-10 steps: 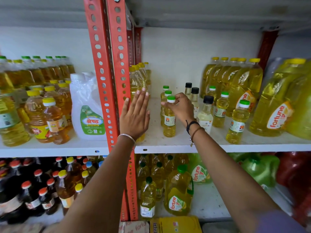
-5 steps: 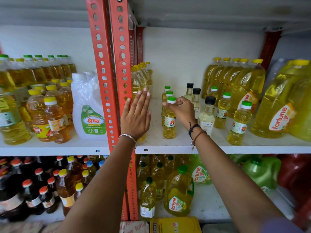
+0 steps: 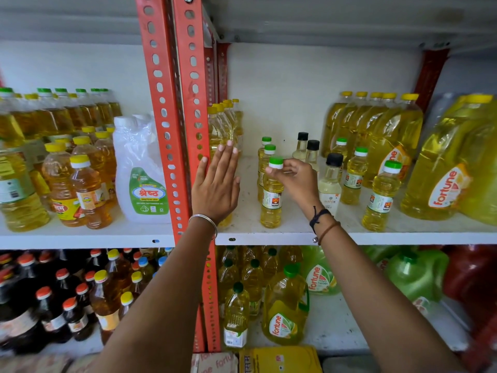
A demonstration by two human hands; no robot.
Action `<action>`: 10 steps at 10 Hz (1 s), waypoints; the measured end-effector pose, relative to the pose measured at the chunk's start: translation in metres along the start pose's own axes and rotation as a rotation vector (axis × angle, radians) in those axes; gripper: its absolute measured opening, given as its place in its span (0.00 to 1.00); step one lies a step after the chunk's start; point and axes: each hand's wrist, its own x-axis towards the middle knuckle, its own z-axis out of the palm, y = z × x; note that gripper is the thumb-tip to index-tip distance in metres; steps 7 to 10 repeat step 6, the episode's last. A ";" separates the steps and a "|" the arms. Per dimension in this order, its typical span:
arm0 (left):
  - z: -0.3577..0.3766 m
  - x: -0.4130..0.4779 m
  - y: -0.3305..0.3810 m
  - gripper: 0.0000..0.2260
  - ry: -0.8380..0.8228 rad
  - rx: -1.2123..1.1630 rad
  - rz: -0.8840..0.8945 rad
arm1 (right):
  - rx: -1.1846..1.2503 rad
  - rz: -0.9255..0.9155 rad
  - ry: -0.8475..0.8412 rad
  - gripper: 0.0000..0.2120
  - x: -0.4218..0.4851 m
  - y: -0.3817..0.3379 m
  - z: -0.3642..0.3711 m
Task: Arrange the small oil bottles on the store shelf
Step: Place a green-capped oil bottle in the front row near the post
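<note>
Slid from the bottle's shoulder up to its ribbed green cap: right hand, fingers pinched loosely around it. Small clear plastic oil bottle upright mid-frame on white shelf. Left hand flat, fingers spread open against orange perforated upright.

You're facing a white metal shelf w/ orange perforated uprights, plain white back wall, grey shelf underside overhead, even light.

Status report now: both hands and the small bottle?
Left hand open, flat against tall bottle. Right hand pinching green-capped small bottle, upright on shelf. Nothing blocking.
</note>
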 end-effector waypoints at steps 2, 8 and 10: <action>0.001 0.000 0.000 0.25 0.009 -0.003 0.012 | -0.007 -0.028 -0.011 0.14 -0.012 -0.007 -0.002; -0.004 0.001 0.001 0.25 -0.006 -0.060 -0.010 | -0.014 -0.059 -0.011 0.16 -0.025 -0.012 -0.008; -0.004 0.001 0.001 0.25 -0.006 -0.060 -0.010 | -0.014 -0.059 -0.011 0.16 -0.025 -0.012 -0.008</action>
